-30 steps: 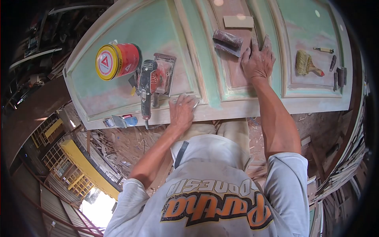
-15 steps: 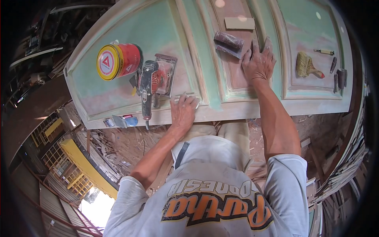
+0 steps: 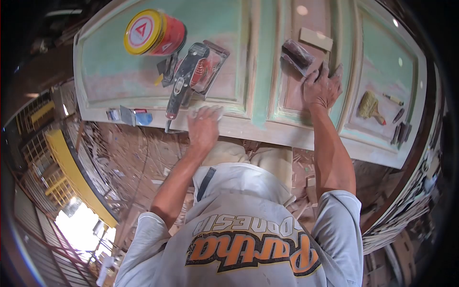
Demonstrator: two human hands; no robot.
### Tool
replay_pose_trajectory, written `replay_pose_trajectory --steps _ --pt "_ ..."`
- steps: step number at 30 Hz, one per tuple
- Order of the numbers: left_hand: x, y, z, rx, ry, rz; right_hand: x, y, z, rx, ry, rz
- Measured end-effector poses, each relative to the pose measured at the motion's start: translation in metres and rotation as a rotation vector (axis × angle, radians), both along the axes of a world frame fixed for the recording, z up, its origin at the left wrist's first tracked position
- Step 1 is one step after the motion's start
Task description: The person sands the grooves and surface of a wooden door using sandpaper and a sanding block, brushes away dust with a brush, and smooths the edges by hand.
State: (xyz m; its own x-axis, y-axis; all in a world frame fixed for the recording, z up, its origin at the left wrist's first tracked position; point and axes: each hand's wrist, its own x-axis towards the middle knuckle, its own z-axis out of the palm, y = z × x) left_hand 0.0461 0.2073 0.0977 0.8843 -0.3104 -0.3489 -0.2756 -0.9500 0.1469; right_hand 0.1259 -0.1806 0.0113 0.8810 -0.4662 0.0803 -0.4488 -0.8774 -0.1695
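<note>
A panelled wooden door [image 3: 229,112], coated in patchy pale green and pinkish brown, lies flat in front of me. My right hand [image 3: 323,90] rests on its narrow middle panel, beside the raised moulding, with dusty fingers spread. Just left of those fingertips is a dusty, purplish-brown folded piece [image 3: 297,56], and beyond it a flat beige block [image 3: 316,39]. My left hand [image 3: 204,125] is at the door's near edge, slightly blurred, its fingers lying over the frame. A red and black power sander [image 3: 191,71] lies close to it, with its handle end toward me.
A red can with a yellow lid [image 3: 143,31] is on the left panel. The right panel holds a paintbrush [image 3: 370,106], a small knife-like tool [image 3: 394,99] and dark strips [image 3: 400,133]. A blue-and-grey item [image 3: 136,116] lies at the near left edge. Wood scraps [image 3: 129,162] litter the floor.
The view has turned and shifted over the door. My left hand has moved left along the near edge, closer to the sander's handle. My right hand stays on the middle panel.
</note>
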Motion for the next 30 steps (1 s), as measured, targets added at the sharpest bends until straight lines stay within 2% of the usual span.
replay_pose_trajectory --steps 5,7,9,11,12,13,15,16,18,20,21,23,25,27,28,30 --pt "-0.039 0.023 0.015 -0.183 -0.084 0.346 -0.004 0.001 -0.002 -0.050 0.022 0.022" --pt "-0.052 0.014 0.021 -0.340 -0.221 0.514 -0.003 0.001 0.002 -0.020 0.009 0.070" --pt "-0.076 0.002 0.014 -0.412 -0.216 0.652 -0.009 -0.005 0.004 0.005 0.024 0.088" --pt "-0.096 -0.014 -0.001 -0.562 -0.175 1.053 -0.018 -0.019 0.008 0.318 -0.141 0.163" --pt "-0.102 -0.022 -0.006 -0.628 -0.221 1.102 -0.022 -0.021 0.019 0.300 -0.138 0.187" --pt "-0.107 -0.027 -0.013 -0.645 -0.224 1.126 -0.025 -0.017 0.034 0.307 -0.160 0.241" --pt "-0.110 -0.032 -0.031 -0.565 -0.448 1.048 -0.031 -0.010 0.051 0.308 -0.188 0.325" --pt "-0.109 -0.034 -0.039 -0.574 -0.464 1.076 -0.032 -0.007 0.054 0.336 -0.198 0.454" --pt "-0.100 -0.035 -0.055 -0.413 -0.656 1.075 -0.029 0.005 0.064 0.354 -0.214 0.622" --pt "-0.086 -0.030 -0.066 -0.398 -0.672 1.120 -0.024 0.031 0.078 0.398 -0.090 0.870" --pt "-0.080 -0.025 -0.071 -0.374 -0.670 1.135 -0.016 0.037 0.082 0.394 -0.098 0.895" --pt "-0.073 -0.017 -0.079 -0.340 -0.661 1.105 -0.004 0.046 0.086 0.187 -0.003 1.164" --pt "-0.059 -0.011 -0.086 -0.330 -0.675 1.060 0.010 0.042 0.076 0.118 0.042 1.212" --pt "-0.047 -0.015 -0.096 -0.341 -0.651 1.142 0.017 0.034 0.063 0.185 -0.132 1.249" --pt "-0.043 -0.016 -0.106 -0.303 -0.739 1.133 0.019 0.029 0.053 0.235 -0.140 1.240" --pt "-0.042 -0.015 -0.113 -0.246 -0.795 1.100 0.004 0.012 0.035 0.205 -0.049 1.201"
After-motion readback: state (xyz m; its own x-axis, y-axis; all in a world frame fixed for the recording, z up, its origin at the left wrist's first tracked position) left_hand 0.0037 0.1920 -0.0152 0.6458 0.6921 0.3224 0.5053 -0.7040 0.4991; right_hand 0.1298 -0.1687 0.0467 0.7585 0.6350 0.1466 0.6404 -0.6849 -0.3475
